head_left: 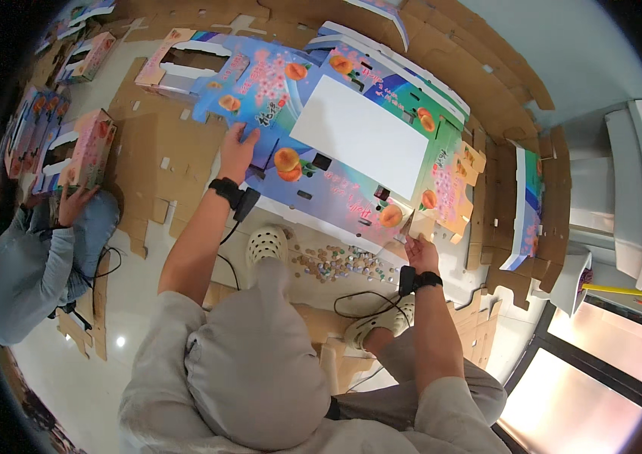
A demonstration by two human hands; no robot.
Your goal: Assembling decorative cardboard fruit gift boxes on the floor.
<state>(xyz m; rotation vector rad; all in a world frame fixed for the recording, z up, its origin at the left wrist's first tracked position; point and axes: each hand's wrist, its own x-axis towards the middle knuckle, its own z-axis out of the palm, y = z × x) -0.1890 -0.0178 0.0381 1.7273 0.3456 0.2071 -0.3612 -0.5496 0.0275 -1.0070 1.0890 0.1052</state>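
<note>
Cardboard sheet (359, 136), upper centre of frame. Left hand (237, 153) touches its lower-left edge, right hand (422, 253) at lower-right corner; can't tell if either's fingers are clamped. Probably light, stiff, bendy at creases. Best held by opposite edges, off the tabs (475, 157).

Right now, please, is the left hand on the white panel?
No, the left hand touches the printed sheet, left of the white panel.

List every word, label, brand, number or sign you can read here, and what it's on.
Large blue-green carton sheet: black brush-style characters and pink script; I won't copy printed wording.
Pink-and-purple box at the other person's hand: print too small and blurred to read.
Blue-green panel at right: no readable text.
</note>
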